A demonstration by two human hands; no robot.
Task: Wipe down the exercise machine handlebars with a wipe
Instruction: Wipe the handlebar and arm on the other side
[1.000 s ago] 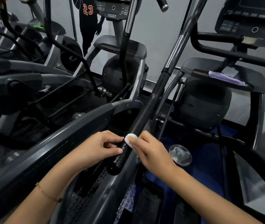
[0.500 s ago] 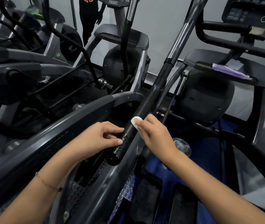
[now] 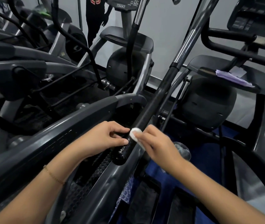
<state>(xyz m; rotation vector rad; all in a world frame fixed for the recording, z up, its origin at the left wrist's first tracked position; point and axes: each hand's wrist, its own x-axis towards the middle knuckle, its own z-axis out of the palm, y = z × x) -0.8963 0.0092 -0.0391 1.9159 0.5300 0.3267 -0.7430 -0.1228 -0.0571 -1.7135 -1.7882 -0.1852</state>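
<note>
1. Handlebar. The black handlebar [image 3: 152, 107] of the elliptical machine runs diagonally from lower centre up to the right. Its upper section is chrome. Its lower section is textured and glossy, and it ends in a rounded end cap [image 3: 119, 158].

2. Left hand. The left hand [image 3: 105, 138] is on the left side of the handlebar, just above the end cap. Its grip is narrow: the fingers are curled, and the thumb and index fingertip touch the textured section and hold it. A thin gold bracelet [image 3: 54, 175] sits on the left wrist.

3. Right hand. The right hand [image 3: 157, 146] is on the right side of the handlebar, opposite the left hand. Its grip pinches the wipe [image 3: 135, 134]. The hand is motion-blurred, so the position of each finger cannot be determined.

4. Wipe. The wipe is a small white folded pad. It is pressed against the handlebar between the two hands, just above the left fingertips and at the start of the textured section.

5. Surroundings.
- A grey side rail [image 3: 63, 135] of the machine passes under the left forearm.
- A clear round container [image 3: 182, 150] stands just beyond the right hand. Its contents cannot be identified.
- A purple sheet [image 3: 232, 78] lies on the shelf [image 3: 264, 88] of the machine at right, below its console [image 3: 257, 18].
- A person [image 3: 96, 18] in a black shirt with a red number stands at the far wall.
</note>
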